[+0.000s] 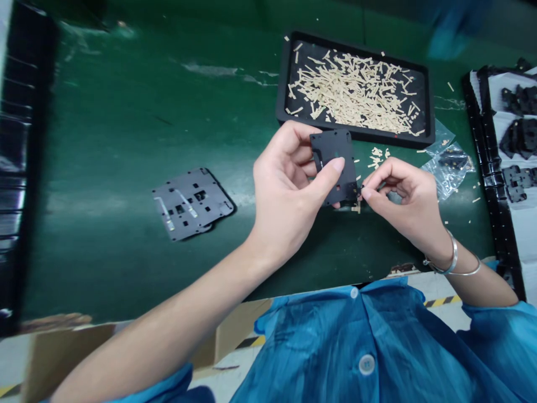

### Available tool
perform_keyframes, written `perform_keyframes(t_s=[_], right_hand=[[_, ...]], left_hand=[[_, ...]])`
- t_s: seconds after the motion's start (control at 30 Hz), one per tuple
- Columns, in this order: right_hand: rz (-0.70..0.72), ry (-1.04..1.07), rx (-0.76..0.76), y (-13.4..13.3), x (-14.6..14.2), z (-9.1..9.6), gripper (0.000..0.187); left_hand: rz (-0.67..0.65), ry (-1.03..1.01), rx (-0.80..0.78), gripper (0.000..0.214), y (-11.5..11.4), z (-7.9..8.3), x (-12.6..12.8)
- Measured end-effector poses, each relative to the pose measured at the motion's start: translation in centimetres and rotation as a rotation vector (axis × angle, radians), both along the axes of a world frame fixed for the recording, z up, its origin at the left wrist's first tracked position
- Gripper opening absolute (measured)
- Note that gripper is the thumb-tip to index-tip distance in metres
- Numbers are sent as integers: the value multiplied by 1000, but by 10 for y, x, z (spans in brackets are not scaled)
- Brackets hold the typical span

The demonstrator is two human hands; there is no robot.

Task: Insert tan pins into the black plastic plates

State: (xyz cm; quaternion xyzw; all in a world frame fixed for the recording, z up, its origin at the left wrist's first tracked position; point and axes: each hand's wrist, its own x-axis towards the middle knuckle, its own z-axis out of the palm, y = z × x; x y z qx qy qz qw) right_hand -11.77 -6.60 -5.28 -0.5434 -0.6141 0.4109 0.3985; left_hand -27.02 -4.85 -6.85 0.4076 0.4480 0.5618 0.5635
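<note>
Our left fingers [329,172] grip a flat black rectangular plate [342,148] above the green counter [104,123]; our right fingers [381,174] pinch a tiny dark piece [363,188] beside it. That plate looks unfinished; stacked grey plates [215,201] bearing pale strips, leftward, seem further along.

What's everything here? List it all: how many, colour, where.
Held plate: one, dark grey, centre
Small piece: one, dark, beside held plate
Loose plates: at least two, dark grey, overlapping, left
Table: one, green, mid-view
Tray: one, black, upper right
Strips: countless, beige, in tray, some strewn nearby
Bag: at least one, clear, near tray's right corner
Edge frames: two, black, left and right
Stored parts: several, black, right edge
Cardboard: brown, below table, count unclear
Floor tape: yellow-black, below, several pieces
Blue blur: unclear, top right
Shirt: one, blue, bottom
Bangles: apparently two, silver, right wrist
Left hand: one, bare, holding held plate
Right hand: one, bare, pinching small piece
</note>
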Motion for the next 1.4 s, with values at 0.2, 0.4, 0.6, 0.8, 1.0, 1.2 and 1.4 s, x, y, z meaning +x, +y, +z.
perform_keyframes(t_s=[0.2,0.4,0.6,0.8,1.0,1.2,1.4], right_hand=[[16,137,-137,3,1,-3,11],[34,258,-259,6,2,-4,11],[26,319,-310,7,1,-2,9],[14,325,-310,6,1,-2,9],[38,365,-353,8,3,-4,8],[49,360,-385,9,5,-5,9],[58,378,-397,9,5,-5,10]], left_hand=[[0,-3,4,27,0,0,0],[-3,0,-8,28,0,0,-1],[-14,12,65,26,1,-4,-1],[-110,-1,244,23,6,-18,-5],[-106,23,260,22,6,-19,-6],[-91,27,244,21,5,-15,-5],[-84,5,228,20,5,-15,-4]])
